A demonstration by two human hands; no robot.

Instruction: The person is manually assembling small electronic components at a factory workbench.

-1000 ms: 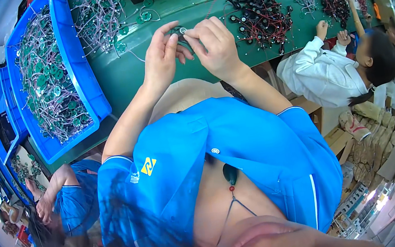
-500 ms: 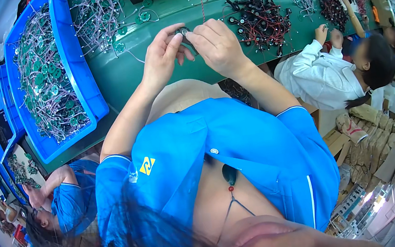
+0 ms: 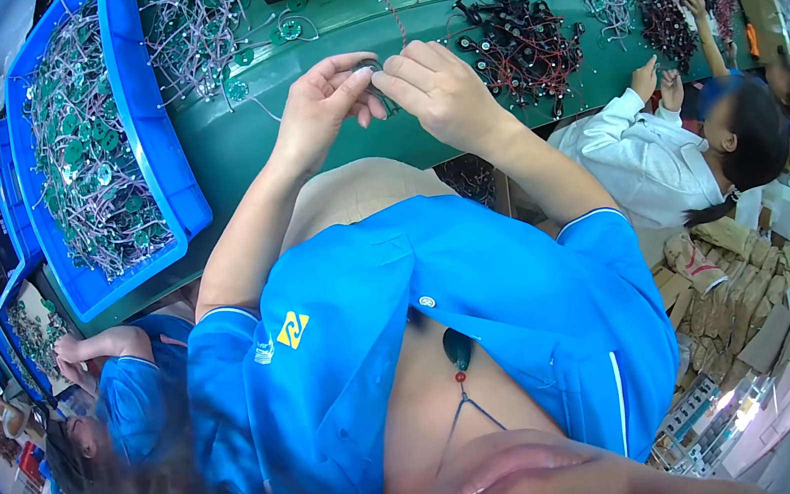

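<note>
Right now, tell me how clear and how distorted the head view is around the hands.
Head view: heavy fisheye bending, the green table edge curves and a black rim rings the picture; even light, no glare on the left hand or right hand, both sharp; the small part between them is too tiny to make out.

The green bench (image 3: pixel 336 114) carries a blue bin (image 3: pixel 158 129) at nine o'clock, full of small green round boards with grey wires. At twelve o'clock lie loose wired boards (image 3: pixel 202 21), and at two o'clock black-and-red cable bundles (image 3: pixel 518 43).
</note>
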